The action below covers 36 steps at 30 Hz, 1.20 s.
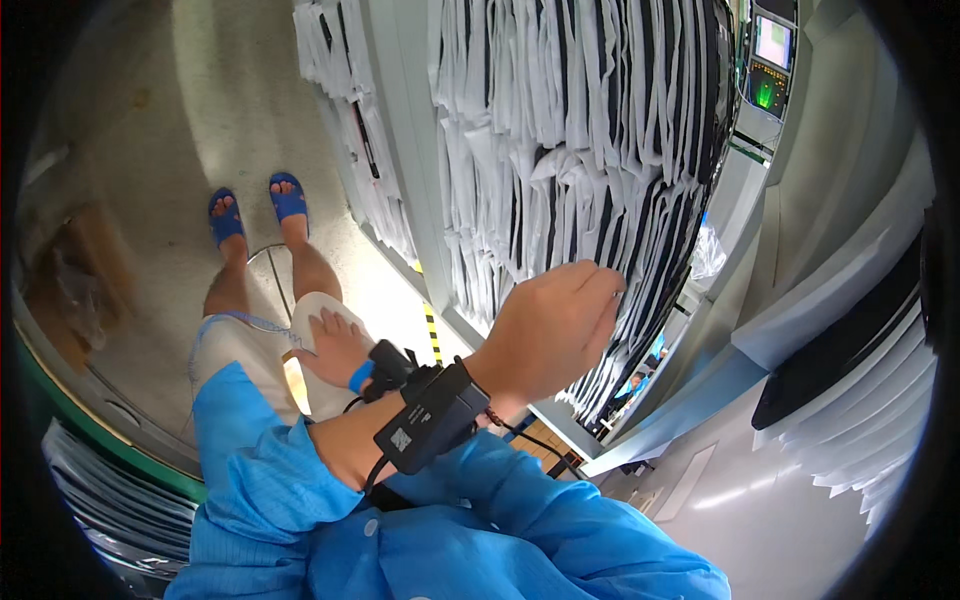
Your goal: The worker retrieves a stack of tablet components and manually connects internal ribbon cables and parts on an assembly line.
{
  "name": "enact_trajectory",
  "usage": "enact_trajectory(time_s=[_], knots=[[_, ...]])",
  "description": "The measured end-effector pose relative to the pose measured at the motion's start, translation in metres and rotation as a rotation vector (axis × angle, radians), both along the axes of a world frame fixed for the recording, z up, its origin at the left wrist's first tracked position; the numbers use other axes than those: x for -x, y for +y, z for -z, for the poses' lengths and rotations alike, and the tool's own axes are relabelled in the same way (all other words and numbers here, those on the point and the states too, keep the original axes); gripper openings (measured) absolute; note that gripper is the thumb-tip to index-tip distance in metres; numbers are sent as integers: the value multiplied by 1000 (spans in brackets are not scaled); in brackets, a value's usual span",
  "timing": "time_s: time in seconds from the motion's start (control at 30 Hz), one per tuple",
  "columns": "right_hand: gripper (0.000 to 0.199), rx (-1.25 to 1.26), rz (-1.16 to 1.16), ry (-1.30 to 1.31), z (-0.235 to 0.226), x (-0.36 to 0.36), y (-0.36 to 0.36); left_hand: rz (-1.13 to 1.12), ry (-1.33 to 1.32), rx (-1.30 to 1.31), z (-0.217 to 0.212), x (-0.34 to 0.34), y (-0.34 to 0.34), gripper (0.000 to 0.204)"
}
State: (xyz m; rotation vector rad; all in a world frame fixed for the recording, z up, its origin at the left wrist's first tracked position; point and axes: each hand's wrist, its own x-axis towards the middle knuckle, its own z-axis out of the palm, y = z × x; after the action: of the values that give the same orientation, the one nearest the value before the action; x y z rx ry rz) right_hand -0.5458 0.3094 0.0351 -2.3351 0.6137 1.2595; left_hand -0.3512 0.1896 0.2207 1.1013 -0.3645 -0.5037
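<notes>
**Left hand curled at the packed white sleeves, right hand laid on the thigh**

The fingers of the left hand [550,328] are bent inward; whether the edge of anything is pinched between their tips cannot be told. The hand is held over the lower part of a pale grey rack [405,130], toward its lower right corner. By it, the rack is filled from its left edge to its right with upright white sleeves [570,90], dark strips being seen among them. The right hand [342,352] is rested palm down on the thigh, its fingers spread and nothing grasped. A black device [425,418] is strapped to the left wrist, and a smaller black unit [390,366] is seen at the right. A blue coat [345,560] is worn. Beyond the rack's left edge, more white packets [325,50] are lined up, and blue slippers [226,218] are worn on the floor [130,150]. Past its upper right corner, a lit screen [773,42] is mounted.
</notes>
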Motion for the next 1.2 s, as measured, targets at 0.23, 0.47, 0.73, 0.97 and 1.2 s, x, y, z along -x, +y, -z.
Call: enact_trajectory(time_s=[0.23,0.47,0.73,0.97,1.2], knots=[[89,11,70,-27,37,59,-11,160,69,-23,-19,23,-29,19],[70,-209,137,21,0,0,-31,127,117,-80,-21,31,-39,19],[58,-427,300,28,-8,-13,-50,32,138,-166,-40,38,-65,19],[59,-550,364,-1,6,12,-53,-28,136,-115,-40,32,-65,17],[64,-654,505,118,3,6,-67,-200,163,-65,-36,30,-43,17]])
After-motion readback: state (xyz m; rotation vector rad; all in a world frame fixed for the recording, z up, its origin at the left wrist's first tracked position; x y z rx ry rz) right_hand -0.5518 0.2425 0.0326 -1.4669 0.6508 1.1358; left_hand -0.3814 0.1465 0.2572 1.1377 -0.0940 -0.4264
